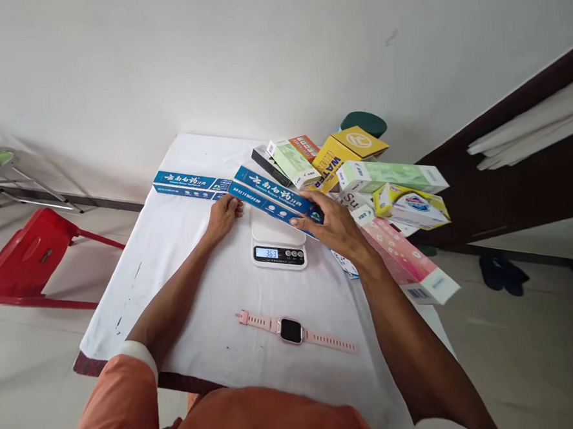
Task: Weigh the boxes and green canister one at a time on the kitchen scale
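Note:
A blue toothpaste box (270,193) slants above the small white kitchen scale (278,231), partly covering its platform; the display reads about 363. My right hand (333,221) grips this box at its right end, thumb on the near side and fingers over the top. A second blue toothpaste box (187,185) lies on the table to the left. At that box's right end is my left hand (224,217), its fingers curled in. Its fingertips lie close to both boxes, and I cannot tell whether they hold anything.
Several cartons are piled at the right, including a yellow box (348,152), a green box (393,177) and a pink box (410,255) jutting past the edge. A pink-strapped watch (291,331) lies near the front of the white-covered table (201,339). A red chair (27,263) stands left.

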`<state>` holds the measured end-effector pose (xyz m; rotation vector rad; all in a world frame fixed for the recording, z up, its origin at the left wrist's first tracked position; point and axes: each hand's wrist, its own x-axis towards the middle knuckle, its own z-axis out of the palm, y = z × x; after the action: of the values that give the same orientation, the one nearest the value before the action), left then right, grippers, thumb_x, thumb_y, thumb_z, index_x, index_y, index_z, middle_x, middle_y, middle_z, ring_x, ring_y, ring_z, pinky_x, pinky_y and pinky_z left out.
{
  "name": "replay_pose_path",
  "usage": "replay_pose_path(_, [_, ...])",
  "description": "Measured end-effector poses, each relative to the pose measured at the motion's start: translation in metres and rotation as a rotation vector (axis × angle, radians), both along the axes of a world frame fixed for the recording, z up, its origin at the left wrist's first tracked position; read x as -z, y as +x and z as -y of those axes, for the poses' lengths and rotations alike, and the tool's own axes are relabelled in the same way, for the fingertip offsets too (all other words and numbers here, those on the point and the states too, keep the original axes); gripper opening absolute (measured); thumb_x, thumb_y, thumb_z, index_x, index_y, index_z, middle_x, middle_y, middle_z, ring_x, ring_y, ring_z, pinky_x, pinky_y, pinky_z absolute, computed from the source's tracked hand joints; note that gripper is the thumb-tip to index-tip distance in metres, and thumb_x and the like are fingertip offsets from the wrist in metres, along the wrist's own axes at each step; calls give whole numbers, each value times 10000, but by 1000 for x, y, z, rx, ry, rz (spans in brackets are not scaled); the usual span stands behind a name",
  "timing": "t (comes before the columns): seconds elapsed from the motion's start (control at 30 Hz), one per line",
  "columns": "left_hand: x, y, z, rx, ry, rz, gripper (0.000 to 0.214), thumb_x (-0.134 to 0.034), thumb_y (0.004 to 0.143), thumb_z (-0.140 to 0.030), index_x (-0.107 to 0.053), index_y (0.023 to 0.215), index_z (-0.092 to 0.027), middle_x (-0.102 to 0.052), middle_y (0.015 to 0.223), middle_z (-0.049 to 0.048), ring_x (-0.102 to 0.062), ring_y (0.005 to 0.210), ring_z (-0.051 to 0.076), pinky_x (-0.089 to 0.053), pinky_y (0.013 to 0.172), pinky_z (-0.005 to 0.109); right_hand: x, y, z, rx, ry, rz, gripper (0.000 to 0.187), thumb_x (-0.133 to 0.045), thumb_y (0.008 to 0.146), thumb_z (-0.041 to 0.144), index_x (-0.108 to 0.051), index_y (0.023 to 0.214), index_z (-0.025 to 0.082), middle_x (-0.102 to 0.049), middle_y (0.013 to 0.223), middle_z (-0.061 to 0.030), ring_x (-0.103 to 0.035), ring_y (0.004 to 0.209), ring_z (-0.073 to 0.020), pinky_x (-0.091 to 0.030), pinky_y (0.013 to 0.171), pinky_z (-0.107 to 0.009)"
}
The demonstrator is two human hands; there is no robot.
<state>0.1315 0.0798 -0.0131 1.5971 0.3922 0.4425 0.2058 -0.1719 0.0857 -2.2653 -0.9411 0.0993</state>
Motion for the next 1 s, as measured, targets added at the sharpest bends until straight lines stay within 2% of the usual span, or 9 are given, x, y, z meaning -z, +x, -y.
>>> replay_pose_path(0.07, [-2,0,-5,14,-121,14,205,-615,946,-277,-688,789,-167,-738,799,53,-681,730,158,-577,784,308,8,1,6,-7,-7,8,556,-713,812,406,-657,1330,213,-707,1342,-118,-669,1162,-346,-520,1015,-497])
replay_pose_path(0.2, [-9,-2,-16,67,-359,64,171,-663,912,-294,-753,886,-151,-776,885,73,-737,977,222,-570,975,373,16,5,10,-20,-52,59,559,-719,797,369,-654,1321,186,-704,1339,-137,-648,1201,-362,-491,1061,-526])
replay_pose_path(0.37, [-16,-2,-27,77,-562,49,286,-597,968,-346,-770,912,-126,-805,983,131,-740,1103,267,-548,1055,405,20,3,6,-59,-127,96,525,-727,791,322,-659,1293,183,-711,1321,-143,-638,1203,-366,-475,1084,-539])
replay_pose_path(0.57, [-15,0,-27,52,-568,41,370,-538,1025,-407,-778,947,-137,-801,1100,139,-714,1190,265,-519,1101,398,24,-5,3,-17,-177,117,528,-731,816,314,-637,1312,157,-701,1318,-162,-625,1205,-373,-487,1068,-529])
replay_pose_path(0.8, [-14,2,-26,55,-547,48,407,-541,1026,-463,-776,974,-135,-791,1140,145,-702,1213,259,-523,1093,365,28,-10,7,-10,-173,149,556,-726,853,333,-602,1369,166,-695,1301,-169,-613,1231,-381,-495,1078,-552])
replay_pose_path(0.9, [-14,2,-26,63,-541,56,417,-513,1038,-450,-775,973,-132,-794,1127,146,-712,1186,254,-536,1072,366,25,-19,13,4,-110,201,651,-728,870,365,-539,1458,158,-645,1396,-185,-572,1319,-391,-463,1136,-592])
replay_pose_path(1.0, [-16,1,-25,65,-535,62,425,-484,1052,-432,-774,978,-130,-795,1122,147,-721,1162,252,-549,1050,371,22,-42,26,29,30,268,612,-633,956,363,-479,1521,187,-593,1484,-173,-531,1394,-371,-434,1182,-606])
